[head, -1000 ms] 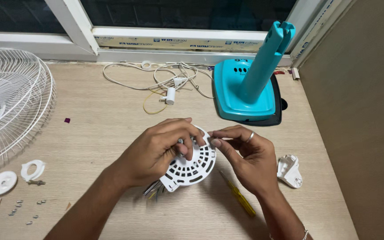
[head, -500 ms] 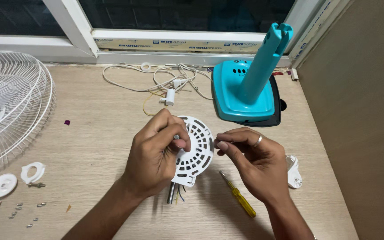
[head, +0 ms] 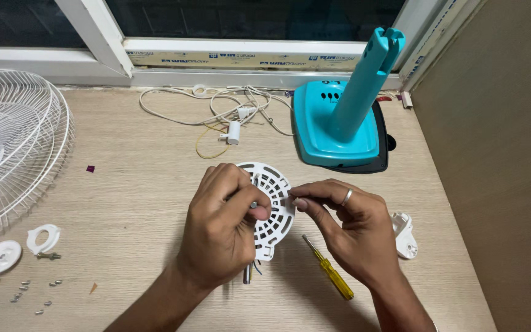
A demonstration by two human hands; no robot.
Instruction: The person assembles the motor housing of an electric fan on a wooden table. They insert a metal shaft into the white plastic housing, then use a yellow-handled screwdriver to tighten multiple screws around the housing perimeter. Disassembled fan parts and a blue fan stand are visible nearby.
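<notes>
Both hands grip a white slotted motor cover (head: 273,206) above the tabletop (head: 136,184): left hand (head: 225,224) clasps its left side, right hand (head: 351,230) fingers pinch its right rim. Near right lies a yellow screwdriver (head: 330,270).

Fan grille (head: 13,147) cut off left

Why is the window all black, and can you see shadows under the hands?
In the head view the window is dark because it is unlit outside, while indoor light falls evenly on the table; soft shadows sit under the left hand, right hand and white vented cover; everything looks sharp.
</notes>
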